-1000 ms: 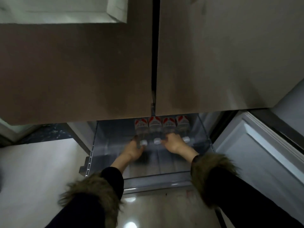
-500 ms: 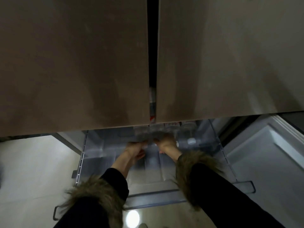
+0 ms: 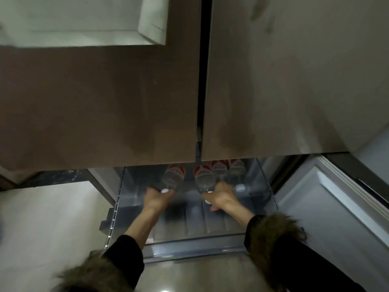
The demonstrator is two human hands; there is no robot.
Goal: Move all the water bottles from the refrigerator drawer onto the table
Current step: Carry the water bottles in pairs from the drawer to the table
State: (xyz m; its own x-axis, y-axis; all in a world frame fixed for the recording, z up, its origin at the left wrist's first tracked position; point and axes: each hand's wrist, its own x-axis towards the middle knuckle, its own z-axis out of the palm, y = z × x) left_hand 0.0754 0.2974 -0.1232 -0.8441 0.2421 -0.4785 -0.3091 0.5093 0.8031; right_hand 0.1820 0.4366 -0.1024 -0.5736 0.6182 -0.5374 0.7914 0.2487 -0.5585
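The clear plastic refrigerator drawer (image 3: 210, 239) is pulled out below two closed brown fridge doors. Several water bottles with red-and-white labels lie in its back part. My left hand (image 3: 156, 198) grips the neck end of one bottle (image 3: 173, 175), set apart to the left. My right hand (image 3: 221, 197) grips the neck end of a second bottle (image 3: 203, 178). Two more bottles (image 3: 235, 169) lie side by side to the right, one with its white cap (image 3: 240, 188) showing. The bottles' far ends are hidden under the doors.
The fridge doors (image 3: 126, 102) overhang the drawer's back. An open white lower door (image 3: 336, 207) stands at the right. Pale glossy floor (image 3: 52, 218) spreads to the left and in front of the drawer. Fur-trimmed black sleeves cover both forearms.
Both hands have closed round a bottle each. The left-hand bottle has come away to the left from the row. The camera view shifted.
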